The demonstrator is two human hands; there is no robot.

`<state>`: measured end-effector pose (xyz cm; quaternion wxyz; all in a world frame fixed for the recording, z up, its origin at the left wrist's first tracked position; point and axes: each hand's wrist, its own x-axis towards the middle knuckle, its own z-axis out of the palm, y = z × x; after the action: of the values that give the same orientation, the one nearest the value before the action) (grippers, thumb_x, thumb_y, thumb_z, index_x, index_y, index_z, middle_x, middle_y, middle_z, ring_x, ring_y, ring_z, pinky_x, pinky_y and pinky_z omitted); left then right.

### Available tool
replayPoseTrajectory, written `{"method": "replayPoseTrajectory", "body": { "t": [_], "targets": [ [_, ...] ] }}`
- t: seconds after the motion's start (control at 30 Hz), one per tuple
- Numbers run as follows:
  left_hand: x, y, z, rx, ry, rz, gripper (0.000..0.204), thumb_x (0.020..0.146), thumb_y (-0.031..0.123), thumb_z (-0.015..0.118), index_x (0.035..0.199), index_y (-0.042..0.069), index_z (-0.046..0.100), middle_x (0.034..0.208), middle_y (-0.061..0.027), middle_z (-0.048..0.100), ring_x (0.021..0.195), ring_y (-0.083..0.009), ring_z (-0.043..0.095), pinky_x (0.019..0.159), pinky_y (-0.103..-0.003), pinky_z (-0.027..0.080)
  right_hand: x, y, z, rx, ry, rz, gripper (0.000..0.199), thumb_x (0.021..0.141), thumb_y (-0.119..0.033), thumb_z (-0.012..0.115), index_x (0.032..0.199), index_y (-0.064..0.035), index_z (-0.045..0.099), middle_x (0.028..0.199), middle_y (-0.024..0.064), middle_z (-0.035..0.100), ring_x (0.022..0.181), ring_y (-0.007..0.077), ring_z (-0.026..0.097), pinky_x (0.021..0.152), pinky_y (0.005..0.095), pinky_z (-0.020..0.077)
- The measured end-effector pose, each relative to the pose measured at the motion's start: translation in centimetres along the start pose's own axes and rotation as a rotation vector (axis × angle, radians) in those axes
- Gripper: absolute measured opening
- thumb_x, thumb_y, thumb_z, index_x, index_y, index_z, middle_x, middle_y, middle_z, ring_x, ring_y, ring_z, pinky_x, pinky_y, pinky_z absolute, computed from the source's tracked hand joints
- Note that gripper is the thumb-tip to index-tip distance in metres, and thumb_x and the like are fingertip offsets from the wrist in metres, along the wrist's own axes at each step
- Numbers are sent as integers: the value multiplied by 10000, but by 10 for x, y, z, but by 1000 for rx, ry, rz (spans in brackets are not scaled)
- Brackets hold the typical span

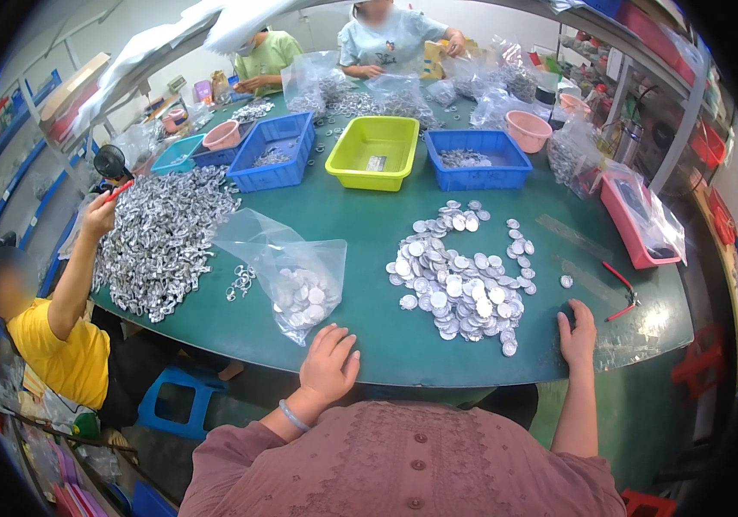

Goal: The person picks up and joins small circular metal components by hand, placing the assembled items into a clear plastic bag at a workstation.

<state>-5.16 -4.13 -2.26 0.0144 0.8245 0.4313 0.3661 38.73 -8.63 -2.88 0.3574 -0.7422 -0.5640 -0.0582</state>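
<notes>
My left hand (328, 360) rests at the table's near edge, fingers stretched out and empty. Just beyond its fingertips lies a clear plastic bag (317, 258) with some round silver discs (304, 295) inside. My right hand (578, 334) lies on the table edge further right, thumb apart from the fingers, holding nothing. Between and beyond my hands spreads a loose heap of round silver metal discs (464, 289). One single disc (566, 281) sits apart, just above my right hand. Red-handled pliers (621, 291) lie to the right of that hand.
A large pile of silver metal parts (158, 237) covers the left side. Blue bins (278, 177) (481, 178) and a yellow-green bin (371, 179) stand across the middle. A pink tray (636, 233) is at right. A person in yellow (67, 353) sits at left; two people work opposite.
</notes>
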Motion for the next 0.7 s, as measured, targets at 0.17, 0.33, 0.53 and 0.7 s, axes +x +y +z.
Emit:
{"method": "replayPoseTrajectory", "body": {
  "t": [0.17,0.33,0.53,0.7],
  "targets": [
    [4,-1,11,-4,-43,32,268,703,89,603,955,4,570,1008,-164,532,989,-373,487,846,-414,414,-7,17,-7,-28,39,18,342,755,-174,609,1043,-4,539,1082,173,544,1017,331,504,876,380,402],
    [16,20,-6,16,-165,65,275,743,99,566,992,-14,545,1058,-207,497,1037,-420,429,882,-478,349,0,-1,-11,145,47,-12,325,759,-204,599,1018,-15,542,1036,173,559,980,338,522,846,381,426],
    [16,0,11,7,-228,253,304,791,132,536,1047,-30,516,1114,-213,470,1051,-403,414,903,-486,317,-35,86,-118,-9,413,63,301,791,-179,606,1053,-43,550,1040,126,577,1000,247,542,865,338,424],
    [39,46,52,-128,-342,370,324,791,163,561,1067,0,517,1133,-202,468,1074,-397,411,916,-462,334,-195,267,-295,280,902,1053,538,804,-427,548,1180,-47,483,1085,103,568,954,220,543,829,352,418]
  ]
}}
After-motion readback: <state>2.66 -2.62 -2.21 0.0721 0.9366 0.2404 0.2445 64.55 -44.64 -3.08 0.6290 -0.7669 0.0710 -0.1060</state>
